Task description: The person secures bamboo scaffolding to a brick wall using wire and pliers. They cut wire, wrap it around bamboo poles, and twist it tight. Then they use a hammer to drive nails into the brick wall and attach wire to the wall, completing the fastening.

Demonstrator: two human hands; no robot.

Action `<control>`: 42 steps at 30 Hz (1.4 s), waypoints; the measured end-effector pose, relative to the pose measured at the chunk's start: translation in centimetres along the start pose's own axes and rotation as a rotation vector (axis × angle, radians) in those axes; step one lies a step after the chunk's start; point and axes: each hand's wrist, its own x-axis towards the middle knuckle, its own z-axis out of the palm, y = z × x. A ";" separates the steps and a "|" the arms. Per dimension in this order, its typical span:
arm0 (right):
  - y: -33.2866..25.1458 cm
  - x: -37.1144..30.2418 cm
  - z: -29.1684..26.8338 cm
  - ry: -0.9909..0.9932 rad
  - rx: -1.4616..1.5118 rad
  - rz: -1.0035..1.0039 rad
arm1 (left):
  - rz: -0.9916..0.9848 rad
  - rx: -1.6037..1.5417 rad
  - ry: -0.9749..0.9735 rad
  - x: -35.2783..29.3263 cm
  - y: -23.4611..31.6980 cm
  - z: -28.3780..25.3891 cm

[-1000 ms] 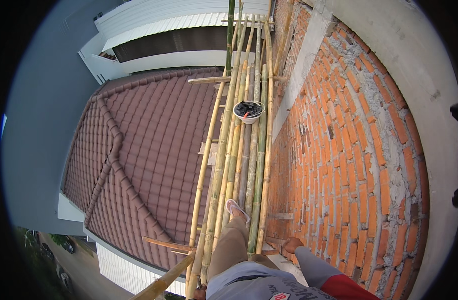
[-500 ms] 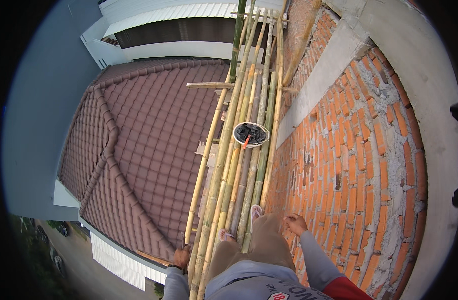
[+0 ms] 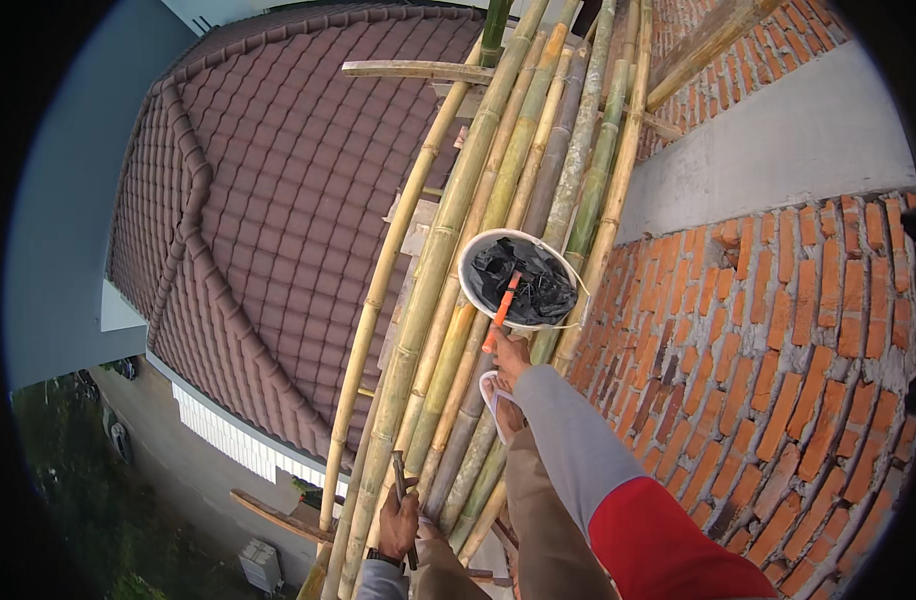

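Observation:
My right hand (image 3: 513,357) reaches to the near rim of a white bucket (image 3: 466,270) lined with black plastic. Its curled fingers are at the lower end of an orange-handled tool (image 3: 501,315) that leans over the rim; the tool's head is not clear among the plastic. Lower down, my left hand (image 3: 398,522) is closed around a slim dark metal bar-like tool (image 3: 399,475), whose exact kind I cannot make out. The bucket stands on a walkway of bamboo poles (image 3: 433,290), and my sandalled foot (image 3: 502,405) is just below it.
A rough brick wall (image 3: 748,370) with a grey concrete band (image 3: 768,150) rises on the right. Left of the poles lies a brown tiled roof (image 3: 288,200), with the ground far below. A wooden crosspiece (image 3: 418,70) juts out leftward; an upright green bamboo pole (image 3: 494,30) stands beside it.
The view has come down closer to the bucket. My right hand has moved from beside the brick wall to the orange handle. My left hand now shows the dark tool clearly, over the poles.

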 end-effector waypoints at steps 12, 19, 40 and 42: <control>3.0 -1.2 -6.2 0.124 0.010 -0.216 | 0.478 0.283 -0.062 20.4 14.1 15.6; 1.6 -4.8 -12.7 -0.081 0.309 -0.054 | 0.456 0.801 -0.277 28.5 21.4 23.9; 3.2 -4.7 -18.5 0.093 0.367 -0.058 | 0.212 0.810 0.454 40.3 19.6 35.5; 3.7 -4.9 -18.6 0.111 0.358 -0.032 | 0.223 0.753 0.490 40.6 19.3 35.3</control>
